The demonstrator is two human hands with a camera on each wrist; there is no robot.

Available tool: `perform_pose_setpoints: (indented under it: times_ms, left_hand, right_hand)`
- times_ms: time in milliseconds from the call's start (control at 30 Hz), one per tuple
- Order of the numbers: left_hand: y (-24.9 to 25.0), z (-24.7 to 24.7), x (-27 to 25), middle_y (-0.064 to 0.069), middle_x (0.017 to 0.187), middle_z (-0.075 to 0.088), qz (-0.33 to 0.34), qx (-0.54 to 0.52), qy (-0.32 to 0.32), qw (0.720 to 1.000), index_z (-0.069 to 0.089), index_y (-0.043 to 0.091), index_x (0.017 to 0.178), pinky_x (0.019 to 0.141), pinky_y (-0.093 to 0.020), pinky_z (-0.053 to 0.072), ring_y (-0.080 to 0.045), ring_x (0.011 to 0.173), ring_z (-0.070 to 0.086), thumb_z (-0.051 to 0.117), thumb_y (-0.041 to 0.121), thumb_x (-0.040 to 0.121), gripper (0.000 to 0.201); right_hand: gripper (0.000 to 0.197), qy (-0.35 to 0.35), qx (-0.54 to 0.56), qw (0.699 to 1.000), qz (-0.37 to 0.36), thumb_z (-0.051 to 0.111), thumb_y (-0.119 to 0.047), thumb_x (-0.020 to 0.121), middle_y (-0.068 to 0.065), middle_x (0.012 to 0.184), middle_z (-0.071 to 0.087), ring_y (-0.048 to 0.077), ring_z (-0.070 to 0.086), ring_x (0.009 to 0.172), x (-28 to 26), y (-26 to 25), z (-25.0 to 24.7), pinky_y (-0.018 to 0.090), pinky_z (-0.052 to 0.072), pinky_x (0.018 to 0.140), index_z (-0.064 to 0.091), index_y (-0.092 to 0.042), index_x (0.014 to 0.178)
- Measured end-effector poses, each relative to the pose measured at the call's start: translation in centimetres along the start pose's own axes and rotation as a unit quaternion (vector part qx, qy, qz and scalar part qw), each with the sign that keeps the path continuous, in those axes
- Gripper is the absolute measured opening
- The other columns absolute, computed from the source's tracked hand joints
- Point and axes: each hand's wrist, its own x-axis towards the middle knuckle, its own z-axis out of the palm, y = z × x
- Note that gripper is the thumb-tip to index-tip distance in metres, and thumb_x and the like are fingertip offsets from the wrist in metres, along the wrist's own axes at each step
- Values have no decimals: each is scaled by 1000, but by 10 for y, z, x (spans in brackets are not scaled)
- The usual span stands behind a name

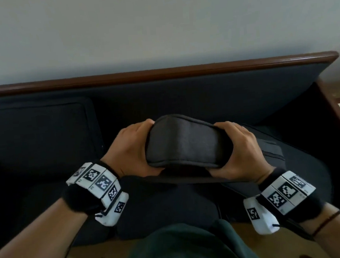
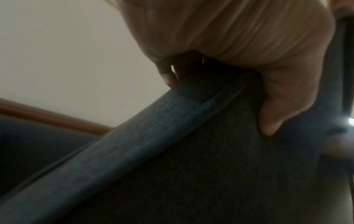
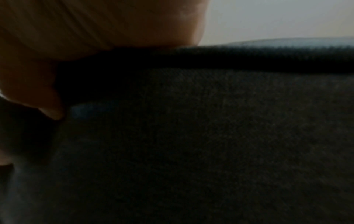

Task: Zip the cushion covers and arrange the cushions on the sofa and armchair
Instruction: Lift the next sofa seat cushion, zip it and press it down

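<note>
While both hands grip it, the dark grey woven-fabric cushion point(image 1: 188, 145) with piped edges is held in the air above the seat of the dark navy upholstered sofa point(image 1: 203, 97), near the sofa's right end. The left hand point(image 1: 130, 150) clamps the cushion's left end, fingers wrapped over the far edge and thumb under the near edge. The right hand point(image 1: 238, 152) clamps the right end in the same manner, fingers spread over the top surface. Both forearms extend from the near side, wrists roughly level.

Each wrist carries a black strap with white blocks point(image 1: 100, 183) printed with black-and-white square coded markers; no readable words or brand names appear on them or on the cushion. A thin dark red cord bracelet point(image 1: 325, 223) sits on the right forearm, near the strap.

From the left wrist view, the left hand point(image 2: 249, 37) pinches the cushion point(image 2: 191, 151) at its piped seam, thumb pressed into the fabric. From the right wrist view, the right hand point(image 3: 76, 30) closes over the cushion's point(image 3: 210, 136) edge; the picture is dark and detail is limited.

A second dark navy cushion point(image 1: 37, 137) leans against the sofa back at far left. A grey cushion point(image 1: 269, 161) lies on the seat beneath the right hand. A polished brown wooden rail point(image 1: 160, 74) caps the sofa back and right arm. A pale plain wall point(image 1: 157, 28) stands behind.
</note>
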Motion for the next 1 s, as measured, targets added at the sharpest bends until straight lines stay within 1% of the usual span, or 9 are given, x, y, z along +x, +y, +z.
perform_pose_setpoints:
  times_ms: [133, 267, 367, 433, 533, 600, 767, 933, 1000]
  left_hand:
    - [13, -34, -14, 2, 102, 66, -46, 47, 22, 998, 54, 16, 116, 81, -36, 51, -21, 89, 65, 73, 63, 49, 84]
    - [-2, 12, -27, 2, 116, 62, -122, 82, -22, 989, 54, 20, 124, 93, -32, 42, -18, 104, 59, 84, 56, 45, 92]
    - [-28, 82, -53, 5, 123, 53, -193, 68, -95, 974, 51, 26, 131, 98, -36, 39, -19, 112, 54, 79, 64, 49, 94]
    - [-39, 122, -72, 5, 130, 52, -188, 92, -130, 969, 49, 26, 136, 101, -38, 36, -21, 118, 53, 69, 75, 53, 99]
    - [-36, 147, -92, 4, 134, 52, -179, 133, -132, 966, 45, 26, 139, 104, -40, 35, -20, 123, 51, 61, 78, 54, 101]
    - [-38, 146, -109, 3, 134, 52, -188, 147, -117, 964, 44, 27, 139, 103, -41, 32, -21, 123, 50, 62, 76, 53, 101]
    - [-78, 111, -166, -5, 135, 51, -267, 205, -96, 937, 44, 24, 139, 100, -48, 30, -33, 124, 50, 77, 60, 42, 108]
    - [-115, 69, -213, 6, 155, 24, -417, 131, -43, 898, 33, 37, 145, 113, -55, 18, -24, 148, 12, 72, 75, 47, 112]
    - [-127, 57, -221, 12, 159, 15, -472, 48, 8, 880, 34, 45, 143, 117, -54, 11, -20, 150, 3, 65, 79, 52, 102]
  right_hand:
    - [90, -16, 111, 994, -8, 80, -55, 53, -2, 119, 60, 11, 59, 105, 11, -8, 15, 27, 49, 90, 50, -13, 127]
    - [107, -106, 168, 980, 14, 83, -62, 51, -2, 137, 50, 12, 50, 126, 8, -1, 52, 35, 43, 107, 39, -19, 139]
    - [133, -208, 217, 943, 140, 67, -89, 45, 3, 156, 28, 13, 28, 144, -20, 0, 97, 29, 26, 118, 28, -17, 151]
    - [136, -187, 226, 910, 292, 49, -100, 43, 5, 160, 17, 17, 18, 147, -42, 13, 119, 30, 18, 120, 26, -23, 153]
    - [105, -102, 292, 826, 472, 60, -77, 71, 5, 160, 25, 22, 26, 146, -58, 37, 122, 33, 23, 118, 25, -23, 154]
    - [78, -132, 282, 807, 501, 62, -52, 89, 8, 154, 38, 27, 38, 140, -59, 39, 123, 33, 33, 111, 28, -23, 153]
    - [76, -106, 212, 810, 536, 57, -60, 89, 16, 142, 49, 36, 47, 130, -54, 15, 138, 38, 40, 102, 34, -18, 148]
    - [59, -69, 218, 789, 570, 59, -65, 84, 6, 121, 53, 34, 49, 125, -37, 21, 140, 38, 41, 101, 51, -21, 123]
    - [73, -59, 236, 766, 595, 61, -71, 76, 5, 124, 51, 34, 48, 127, -30, 23, 142, 48, 43, 105, 51, -22, 128]
